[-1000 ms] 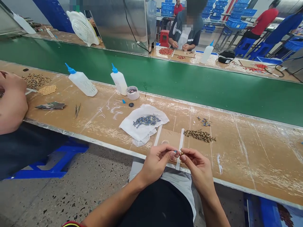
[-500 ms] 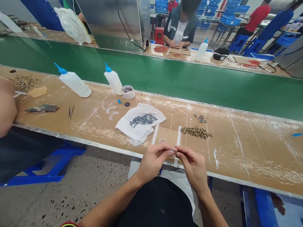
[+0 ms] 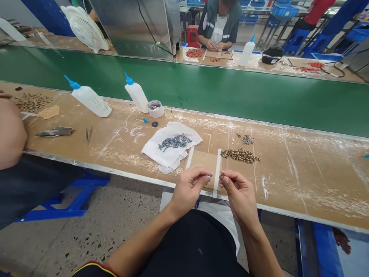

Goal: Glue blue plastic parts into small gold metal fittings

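Observation:
My left hand (image 3: 190, 186) pinches a tiny blue part (image 3: 210, 176) between thumb and forefinger at the bench's near edge. My right hand (image 3: 238, 192) pinches a small brass-coloured part (image 3: 221, 176) a little to the right of it; the two parts sit a short gap apart. Both hands hover over a cardboard pad framed by two white strips (image 3: 217, 171). A white cloth (image 3: 170, 148) heaped with small blue parts (image 3: 175, 142) lies just left of the pad. A pile of brass parts (image 3: 240, 154) lies just right of it.
Two white squeeze bottles (image 3: 89, 100) (image 3: 137, 96) with blue tips and a small white cup (image 3: 155, 108) stand further back. Tweezers (image 3: 88, 134) lie at the left. A neighbour's arm (image 3: 10, 134) is at the far left. A green conveyor belt (image 3: 230, 96) runs behind; a person works opposite.
My hands have drawn slightly apart, so the blue part and the brass part no longer meet. The view has tilted a little.

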{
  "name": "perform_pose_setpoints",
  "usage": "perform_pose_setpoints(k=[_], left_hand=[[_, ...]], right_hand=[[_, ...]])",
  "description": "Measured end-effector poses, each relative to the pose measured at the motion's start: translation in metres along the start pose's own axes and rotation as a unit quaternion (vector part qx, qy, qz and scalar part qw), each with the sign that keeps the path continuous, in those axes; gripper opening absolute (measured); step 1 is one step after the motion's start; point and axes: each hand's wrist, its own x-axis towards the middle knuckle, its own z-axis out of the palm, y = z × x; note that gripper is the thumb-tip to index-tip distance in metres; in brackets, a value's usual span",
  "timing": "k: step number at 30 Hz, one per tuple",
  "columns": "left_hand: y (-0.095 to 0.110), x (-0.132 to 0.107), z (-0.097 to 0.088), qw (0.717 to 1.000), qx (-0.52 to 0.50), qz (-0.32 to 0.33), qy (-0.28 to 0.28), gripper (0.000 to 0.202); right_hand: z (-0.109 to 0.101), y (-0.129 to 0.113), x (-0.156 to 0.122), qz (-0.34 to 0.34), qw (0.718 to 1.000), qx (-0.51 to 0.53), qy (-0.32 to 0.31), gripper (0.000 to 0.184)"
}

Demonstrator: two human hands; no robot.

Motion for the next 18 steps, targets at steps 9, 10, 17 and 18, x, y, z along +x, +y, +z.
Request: perform_pose_setpoints(k=[9, 10, 17, 18], left_hand=[[-0.003, -0.002, 0.006, 0.998, 0.067, 0.014, -0.01, 0.017], [-0.003, -0.002, 0.006, 0.997, 0.079, 0.024, -0.007, 0.017], [-0.002, -0.001, 0.006, 0.992, 0.104, 0.064, 0.006, 0.017], [-0.002, -0.001, 0.006, 0.991, 0.109, 0.075, 0.007, 0.018]], right_hand=[[0.009, -0.01, -0.006, 0.014, 0.999, -0.034, 0.023, 0.013], [0.011, -0.012, -0.006, 0.012, 0.999, -0.039, 0.021, 0.012], [0.016, -0.017, -0.011, -0.009, 0.998, -0.061, -0.011, 0.011], [0.016, -0.018, -0.012, -0.01, 0.998, -0.064, -0.014, 0.012]])
